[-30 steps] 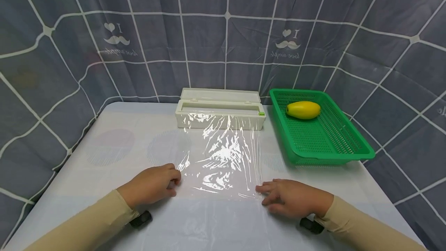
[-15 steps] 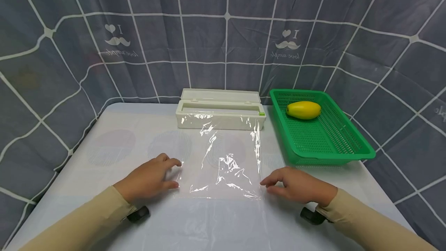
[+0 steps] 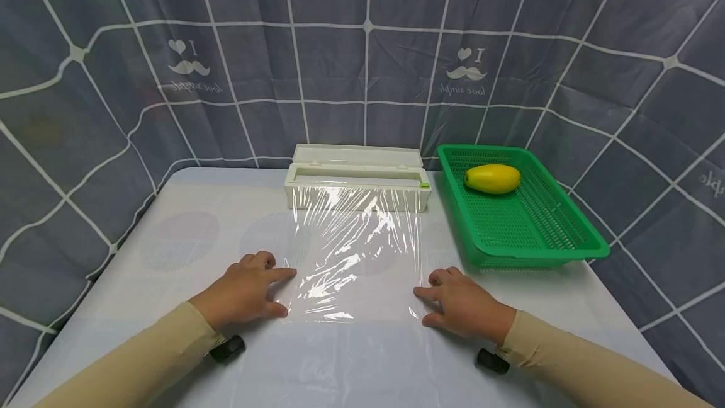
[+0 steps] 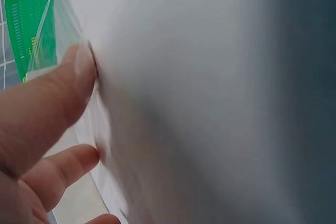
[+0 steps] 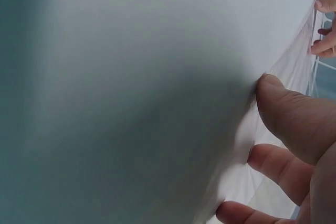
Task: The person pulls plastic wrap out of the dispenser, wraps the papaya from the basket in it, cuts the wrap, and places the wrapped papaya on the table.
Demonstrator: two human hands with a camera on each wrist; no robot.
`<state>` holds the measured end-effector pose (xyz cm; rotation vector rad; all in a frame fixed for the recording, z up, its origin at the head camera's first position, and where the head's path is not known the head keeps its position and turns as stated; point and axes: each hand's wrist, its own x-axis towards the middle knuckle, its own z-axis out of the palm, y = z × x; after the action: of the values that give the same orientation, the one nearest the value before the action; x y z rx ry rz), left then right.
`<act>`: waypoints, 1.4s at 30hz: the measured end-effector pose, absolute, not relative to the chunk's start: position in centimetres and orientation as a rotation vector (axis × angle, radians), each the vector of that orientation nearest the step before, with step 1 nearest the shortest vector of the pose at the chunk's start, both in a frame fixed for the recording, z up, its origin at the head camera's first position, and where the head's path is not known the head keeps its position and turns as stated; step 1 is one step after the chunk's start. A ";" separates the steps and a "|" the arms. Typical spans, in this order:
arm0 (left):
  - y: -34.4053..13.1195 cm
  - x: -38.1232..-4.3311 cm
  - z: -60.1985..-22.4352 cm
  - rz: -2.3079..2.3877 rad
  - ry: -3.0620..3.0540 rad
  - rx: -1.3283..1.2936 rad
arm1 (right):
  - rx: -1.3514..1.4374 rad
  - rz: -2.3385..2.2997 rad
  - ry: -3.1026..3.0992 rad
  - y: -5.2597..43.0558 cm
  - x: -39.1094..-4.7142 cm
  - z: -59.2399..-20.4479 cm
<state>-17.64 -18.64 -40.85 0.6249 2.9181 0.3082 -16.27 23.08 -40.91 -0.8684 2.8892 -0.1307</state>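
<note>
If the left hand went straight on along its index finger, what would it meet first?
Likely the clear film: the left hand points inward at its left edge, though contact is hard to judge.

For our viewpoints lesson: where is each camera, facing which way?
Head: head-worn, facing forward and down at clear plastic film; left hand, right hand, beige sleeves show.
Left wrist: wrist-worn, facing its fingers and film; right hand beyond.
Right wrist: wrist-worn, facing its fingers; left hand beyond.
Head and left wrist share the green plastic basket.
</note>
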 end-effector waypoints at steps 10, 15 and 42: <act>-18.8 -18.0 -41.0 0.289 2.909 0.613 | -0.929 -0.067 2.870 23.6 -16.1 -40.8; -18.7 -18.2 -41.2 0.291 2.895 0.578 | -0.981 -0.100 2.811 24.2 -15.8 -39.9; -18.5 -18.9 -41.0 0.370 2.819 0.528 | -0.727 -0.680 2.640 29.6 -22.2 -27.7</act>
<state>-18.87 -18.52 -41.05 0.5282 2.8185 0.3699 -22.17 29.56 -27.67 -0.7271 2.6404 -0.6805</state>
